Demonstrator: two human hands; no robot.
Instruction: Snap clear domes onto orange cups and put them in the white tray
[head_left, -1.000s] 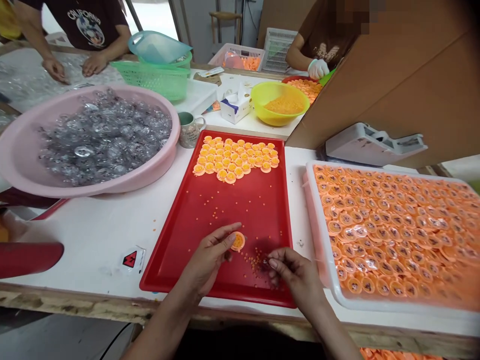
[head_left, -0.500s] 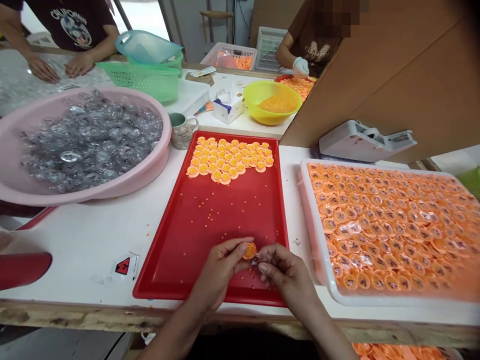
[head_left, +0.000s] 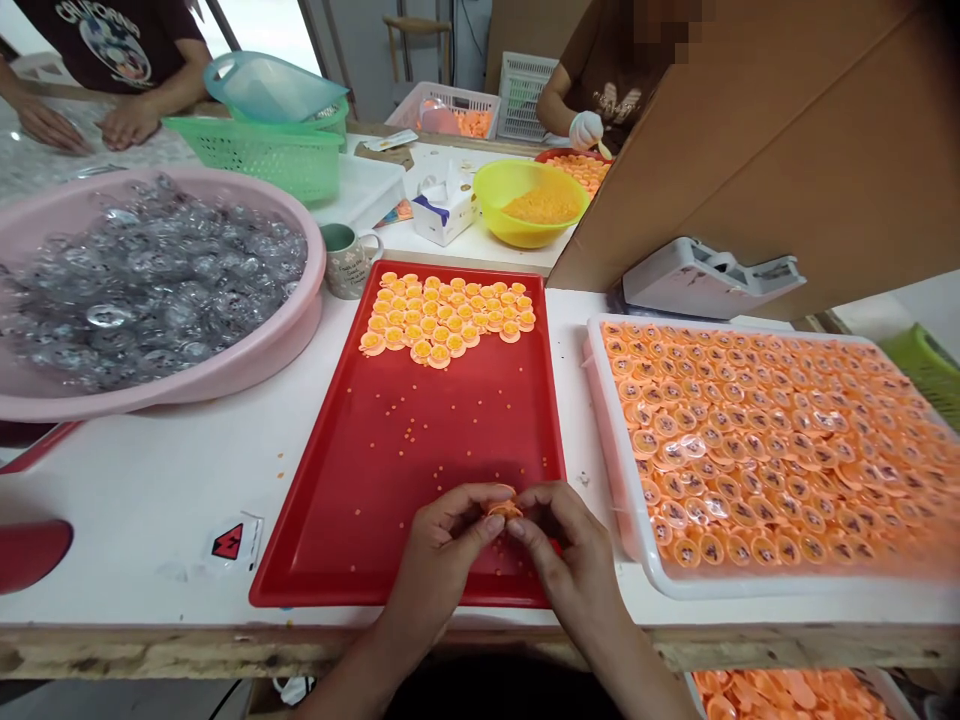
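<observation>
With fingers of the left hand (head_left: pixel 441 545) and right hand (head_left: pixel 576 540) pinching the small orange piece (head_left: pixel 504 510) between them, best hold level and press evenly, directly above the red tray (head_left: pixel 315 530) under the fingertips.

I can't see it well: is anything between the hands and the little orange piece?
Nothing visible is in the way: the left hand and the right hand both have fingertips on the orange piece, above the red tray.
</observation>
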